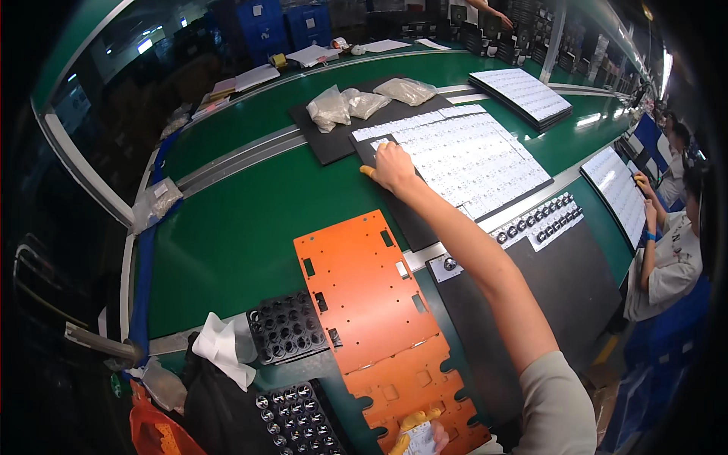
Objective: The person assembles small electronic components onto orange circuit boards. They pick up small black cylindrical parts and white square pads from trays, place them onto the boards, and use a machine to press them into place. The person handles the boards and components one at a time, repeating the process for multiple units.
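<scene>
My right hand [393, 167], with yellow finger covers, reaches far over the bench to the left edge of a layer of white circuit boards [470, 155]. Its fingers are curled together, and what they grip is hidden. At the bottom, my left hand [438, 436], also in yellow finger covers, holds a small white circuit board [419, 440] over the lower end of an orange plate [364, 273] with slots and holes. Left of the plate stand a black tray of round dark parts [287, 326] and a tray of shiny round parts [299, 417].
White boards with black round parts [540, 220] and a single board [447, 267] lie on a dark mat [531, 303]. Plastic bags [356, 104] rest beyond. Another board stack [523, 95] sits far right. A co-worker [667, 250] handles a panel at right.
</scene>
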The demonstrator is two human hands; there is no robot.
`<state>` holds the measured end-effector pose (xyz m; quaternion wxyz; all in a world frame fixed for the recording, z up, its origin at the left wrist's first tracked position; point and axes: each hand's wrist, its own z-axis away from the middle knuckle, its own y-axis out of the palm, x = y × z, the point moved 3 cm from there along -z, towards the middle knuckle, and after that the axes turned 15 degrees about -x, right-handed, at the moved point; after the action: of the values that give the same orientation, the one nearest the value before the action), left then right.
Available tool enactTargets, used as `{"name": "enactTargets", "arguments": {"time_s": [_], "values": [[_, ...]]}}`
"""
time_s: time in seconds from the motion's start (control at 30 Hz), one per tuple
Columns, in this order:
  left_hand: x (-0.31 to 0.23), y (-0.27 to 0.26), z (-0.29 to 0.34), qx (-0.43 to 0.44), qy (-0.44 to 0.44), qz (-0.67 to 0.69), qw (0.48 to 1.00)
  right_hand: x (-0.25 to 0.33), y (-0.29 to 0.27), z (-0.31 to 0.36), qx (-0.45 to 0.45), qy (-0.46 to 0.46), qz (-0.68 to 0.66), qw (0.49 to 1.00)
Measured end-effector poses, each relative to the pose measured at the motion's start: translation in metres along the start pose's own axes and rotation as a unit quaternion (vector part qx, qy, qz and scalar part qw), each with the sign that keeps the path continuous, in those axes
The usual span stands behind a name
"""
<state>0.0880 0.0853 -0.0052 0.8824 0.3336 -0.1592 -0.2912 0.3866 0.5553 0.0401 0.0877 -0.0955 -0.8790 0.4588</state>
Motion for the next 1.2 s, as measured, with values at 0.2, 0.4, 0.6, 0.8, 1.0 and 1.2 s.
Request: {"name": "enactTargets", "arguments": {"time_s": [0.2,0.4,0.6,0.8,1.0,1.2], "values": [[-0.002,0.021,0.010,-0.026,-0.019,-0.010,0.999,0.005,0.017,0.001,-0.053,0.016,-0.024,0.998],[0.000,0.022,0.006,0.033,-0.023,0.004,0.999,0.019,0.023,0.005,-0.063,-0.056,0.014,0.996],[0.004,0.011,0.001,0.074,-0.016,0.010,0.997,0.002,-0.002,0.000,-0.015,-0.148,-0.035,0.988],[0.011,-0.013,-0.002,0.032,-0.020,0.007,0.999,-0.009,0.008,-0.021,-0.080,-0.152,-0.017,0.985],[0.013,-0.015,-0.001,0.008,-0.026,0.016,0.999,-0.023,0.051,-0.046,-0.015,-0.120,0.096,0.988],[0.015,-0.021,-0.002,0.038,-0.015,0.030,0.999,-0.004,0.049,-0.034,-0.033,-0.008,0.033,0.999]]}}
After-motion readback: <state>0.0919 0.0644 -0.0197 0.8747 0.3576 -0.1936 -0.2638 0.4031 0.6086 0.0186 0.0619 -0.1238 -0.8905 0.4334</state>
